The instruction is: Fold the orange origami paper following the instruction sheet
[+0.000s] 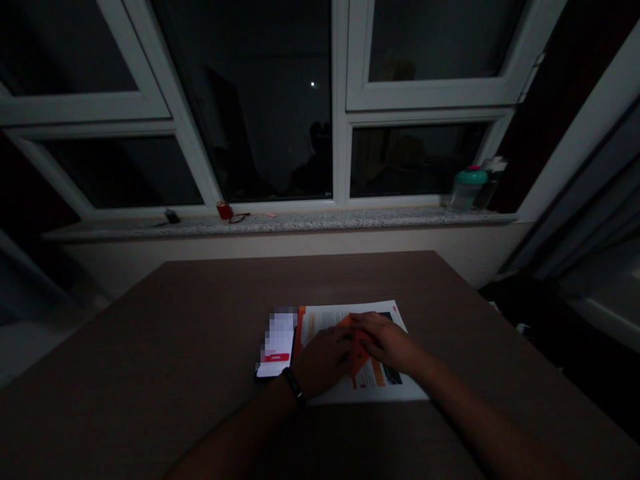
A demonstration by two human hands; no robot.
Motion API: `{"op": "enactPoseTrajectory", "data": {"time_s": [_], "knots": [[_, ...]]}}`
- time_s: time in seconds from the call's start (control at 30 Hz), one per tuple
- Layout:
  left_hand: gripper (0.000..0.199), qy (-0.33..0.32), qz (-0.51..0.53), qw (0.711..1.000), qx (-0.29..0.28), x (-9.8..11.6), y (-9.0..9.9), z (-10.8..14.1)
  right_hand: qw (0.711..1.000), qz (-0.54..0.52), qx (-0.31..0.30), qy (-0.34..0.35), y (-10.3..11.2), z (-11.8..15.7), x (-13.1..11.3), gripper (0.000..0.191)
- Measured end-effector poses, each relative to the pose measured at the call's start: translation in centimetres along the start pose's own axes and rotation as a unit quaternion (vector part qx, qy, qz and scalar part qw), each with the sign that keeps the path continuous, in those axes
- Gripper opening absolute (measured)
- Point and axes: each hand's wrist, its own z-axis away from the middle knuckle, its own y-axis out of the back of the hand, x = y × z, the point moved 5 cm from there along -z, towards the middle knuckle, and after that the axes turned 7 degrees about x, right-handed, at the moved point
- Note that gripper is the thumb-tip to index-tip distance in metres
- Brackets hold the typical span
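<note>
A piece of orange paper [359, 351], which looks folded, lies over a printed sheet or magazine [395, 395] on the table. My left hand [323, 360] wears a dark wristband and has its fingers curled at the orange paper's left side, partly hidden in the dim light. From the right, my right hand [386, 339] rests on the same paper, its fingers reaching across the top edge and its thumb lower down. Both hands hold the paper between them. A lit phone [278, 343] lies just left of the magazine, close to my left wrist.
The brown table [215, 313] ends before a wall with a speckled windowsill [310, 221]. On the sill stand a small red jar [225, 211], a small dark object [172, 216] and a teal-lidded bottle [467, 190]. Dark windows rise behind; curtains hang on the right.
</note>
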Motion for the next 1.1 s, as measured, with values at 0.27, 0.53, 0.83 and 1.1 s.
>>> {"op": "enactPoseTrajectory", "data": {"time_s": [0.27, 0.53, 0.83, 1.1], "knots": [[0.018, -0.018, -0.013, 1.000, 0.003, 0.20, -0.16, -0.10, 1.000, 0.005, -0.008, -0.008, -0.30, 0.08, 0.39, 0.038], [0.013, -0.010, -0.012, 1.000, -0.013, 0.35, -0.08, -0.18, 1.000, 0.017, -0.021, -0.013, -0.16, -0.04, 0.22, 0.038], [0.009, -0.011, -0.019, 1.000, -0.019, 0.40, -0.10, -0.19, 1.000, 0.024, -0.010, -0.004, 0.02, -0.04, -0.07, 0.034], [0.012, -0.021, -0.029, 0.999, -0.013, 0.40, -0.09, -0.07, 0.998, 0.059, 0.027, -0.019, 0.13, -0.32, 0.35, 0.035]]}}
